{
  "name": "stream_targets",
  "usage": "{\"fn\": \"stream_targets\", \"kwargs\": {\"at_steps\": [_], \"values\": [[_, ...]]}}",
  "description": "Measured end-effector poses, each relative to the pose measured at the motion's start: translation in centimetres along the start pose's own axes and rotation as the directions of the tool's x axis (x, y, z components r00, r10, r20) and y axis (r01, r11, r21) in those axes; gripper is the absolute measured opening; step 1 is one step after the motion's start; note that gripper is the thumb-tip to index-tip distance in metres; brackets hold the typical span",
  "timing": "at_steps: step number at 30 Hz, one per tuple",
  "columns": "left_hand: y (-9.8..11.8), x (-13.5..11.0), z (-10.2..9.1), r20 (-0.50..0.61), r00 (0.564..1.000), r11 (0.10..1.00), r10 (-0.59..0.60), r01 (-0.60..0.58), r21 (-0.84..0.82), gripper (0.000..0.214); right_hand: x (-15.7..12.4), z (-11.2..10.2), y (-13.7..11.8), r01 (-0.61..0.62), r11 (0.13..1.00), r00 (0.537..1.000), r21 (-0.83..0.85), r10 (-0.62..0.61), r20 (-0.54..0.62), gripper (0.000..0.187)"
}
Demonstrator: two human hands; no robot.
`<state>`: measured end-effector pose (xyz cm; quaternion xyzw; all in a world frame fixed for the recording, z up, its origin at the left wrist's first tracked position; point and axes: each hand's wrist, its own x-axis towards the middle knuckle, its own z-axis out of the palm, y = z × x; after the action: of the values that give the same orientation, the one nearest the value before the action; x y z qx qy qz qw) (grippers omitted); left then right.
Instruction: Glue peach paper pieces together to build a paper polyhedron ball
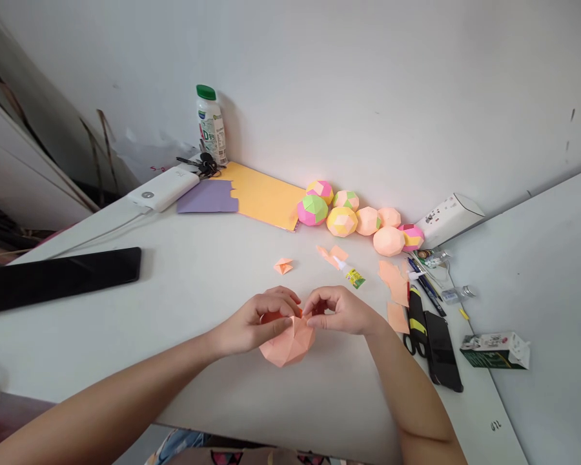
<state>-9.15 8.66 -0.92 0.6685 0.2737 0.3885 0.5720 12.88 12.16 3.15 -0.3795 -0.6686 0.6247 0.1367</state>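
Observation:
Both my hands meet over a partly built orange paper polyhedron (287, 345) above the white desk (126, 310). My left hand (256, 320) grips its upper left side, fingers curled over the top. My right hand (339, 310) pinches the top right edge with curled fingers. A small folded orange paper unit (283, 265) lies just beyond my hands. A glue tube (351, 273) lies to the right of it, on orange paper scraps (394, 284).
Several finished paper balls (341, 221) line the wall. Yellow paper (261, 194), purple paper (208, 197), a power bank (164, 187), keys and a bottle (210, 123) sit far left. A black keyboard (58, 278) lies left; scissors (416, 320), pens, a black phone (443, 352) and cartons right.

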Motion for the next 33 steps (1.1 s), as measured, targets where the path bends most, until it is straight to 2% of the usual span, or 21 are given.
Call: {"fn": "stream_targets", "kwargs": {"at_steps": [6, 15, 19, 24, 33], "values": [[-0.05, -0.15, 0.04, -0.022, 0.999, 1.0, -0.028, 0.028, -0.01, 0.019, -0.16, 0.5, -0.72, 0.1, 0.984, 0.993, -0.15, -0.108, -0.05, 0.006], [-0.15, -0.16, 0.1, -0.039, 0.998, 0.999, -0.046, 0.045, -0.024, 0.02, -0.12, 0.44, -0.6, 0.187, 0.957, 0.974, -0.223, -0.21, -0.082, 0.004], [-0.19, -0.22, 0.09, -0.04, 0.998, 0.999, -0.044, 0.043, -0.027, 0.019, -0.08, 0.37, -0.5, 0.198, 0.948, 0.973, -0.249, -0.222, -0.07, 0.007], [-0.3, -0.18, 0.05, -0.036, 0.998, 0.999, -0.046, 0.045, -0.027, 0.02, -0.14, 0.28, -0.33, 0.242, 0.927, 0.965, -0.286, -0.261, -0.03, 0.019], [-0.05, -0.31, 0.07, -0.034, 0.998, 0.999, -0.046, 0.045, -0.014, 0.02, -0.12, 0.31, -0.4, 0.229, 0.928, 0.97, -0.295, -0.244, -0.014, 0.017]]}}
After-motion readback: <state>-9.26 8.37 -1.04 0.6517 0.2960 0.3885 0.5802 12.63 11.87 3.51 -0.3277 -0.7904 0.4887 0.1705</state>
